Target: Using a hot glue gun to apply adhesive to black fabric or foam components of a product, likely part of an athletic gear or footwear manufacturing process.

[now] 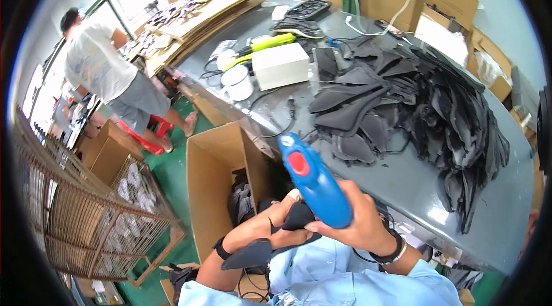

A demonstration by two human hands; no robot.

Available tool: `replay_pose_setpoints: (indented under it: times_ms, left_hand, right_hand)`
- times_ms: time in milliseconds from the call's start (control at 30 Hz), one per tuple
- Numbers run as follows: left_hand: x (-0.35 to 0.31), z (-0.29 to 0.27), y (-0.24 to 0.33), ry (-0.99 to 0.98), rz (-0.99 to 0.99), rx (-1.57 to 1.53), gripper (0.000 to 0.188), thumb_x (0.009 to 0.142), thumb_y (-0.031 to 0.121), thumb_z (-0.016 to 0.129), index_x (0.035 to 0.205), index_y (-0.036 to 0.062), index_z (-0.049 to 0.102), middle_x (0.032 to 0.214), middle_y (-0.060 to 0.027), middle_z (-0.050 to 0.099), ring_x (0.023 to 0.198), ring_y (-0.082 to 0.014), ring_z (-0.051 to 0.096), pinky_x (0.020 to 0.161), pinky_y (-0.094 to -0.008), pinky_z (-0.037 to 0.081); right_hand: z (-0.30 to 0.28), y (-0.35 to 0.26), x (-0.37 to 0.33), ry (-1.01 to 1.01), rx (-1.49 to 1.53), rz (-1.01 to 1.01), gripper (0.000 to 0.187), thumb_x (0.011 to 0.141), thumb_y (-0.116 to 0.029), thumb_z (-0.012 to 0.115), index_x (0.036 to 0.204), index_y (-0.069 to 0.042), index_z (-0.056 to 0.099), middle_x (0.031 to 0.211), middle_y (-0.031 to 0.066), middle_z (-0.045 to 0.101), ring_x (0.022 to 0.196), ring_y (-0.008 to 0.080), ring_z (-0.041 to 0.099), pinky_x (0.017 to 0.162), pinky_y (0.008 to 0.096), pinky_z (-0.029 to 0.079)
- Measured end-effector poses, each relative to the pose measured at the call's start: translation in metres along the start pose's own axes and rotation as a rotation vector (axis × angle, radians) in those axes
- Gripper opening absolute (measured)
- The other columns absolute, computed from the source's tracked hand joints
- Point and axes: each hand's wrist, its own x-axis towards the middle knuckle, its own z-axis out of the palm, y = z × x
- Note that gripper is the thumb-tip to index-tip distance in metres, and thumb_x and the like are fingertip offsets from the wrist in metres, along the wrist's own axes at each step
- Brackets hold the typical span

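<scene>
My right hand (pixel 366 222) is wrapped round a blue hand-held power tool (pixel 322 191) with a red button on its upper side. The tool points up and away to the left, and its working tip cannot be made out. Just left of it, my left hand (pixel 279 220) grips a black padded fabric piece (pixel 248 254), whose one end hangs over my wrist. Part of that piece and some left fingers are hidden behind the tool. On the grey table (pixel 402 191) beyond my hands lies a big pile of similar dark pieces (pixel 397 87).
An open cardboard box (pixel 215 156) with dark pieces inside stands left of the table. A white box (pixel 280 66), a white cup (pixel 237 83), a phone (pixel 326 64) and cables are on the tabletop. Wire cage (pixel 98 214) at left; a person (pixel 106 70) stands farther back.
</scene>
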Motion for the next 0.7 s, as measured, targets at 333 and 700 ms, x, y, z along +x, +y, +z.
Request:
replay_pose_setpoints:
  times_ms: [333,700]
  left_hand:
    - [0.022,0.035,-0.098,-0.014,0.393,-0.476,0.055,0.085,0.017,0.066,0.132,-0.0005,0.041,0.123,-0.0123,0.051,0.111,-0.0211,0.051,0.097,-0.033,0.041]
    - [0.036,0.017,-0.042,0.73,0.912,-0.686,0.044,0.088,0.027,0.055,0.125,0.0082,0.04,0.115,-0.0113,0.054,0.102,-0.0218,0.059,0.081,-0.0372,0.055]
  right_hand:
    - [-0.014,0.001,0.014,0.185,0.343,0.303,0.052,0.077,-0.019,0.076,0.116,-0.002,0.046,0.084,0.0054,0.057,0.062,0.0117,0.058,0.059,0.027,0.049]
    - [0.002,0.021,-0.023,0.092,-0.423,-0.115,0.057,0.069,-0.03,0.081,0.104,0.003,0.051,0.069,0.0133,0.062,0.057,0.0285,0.063,0.05,0.0354,0.048]
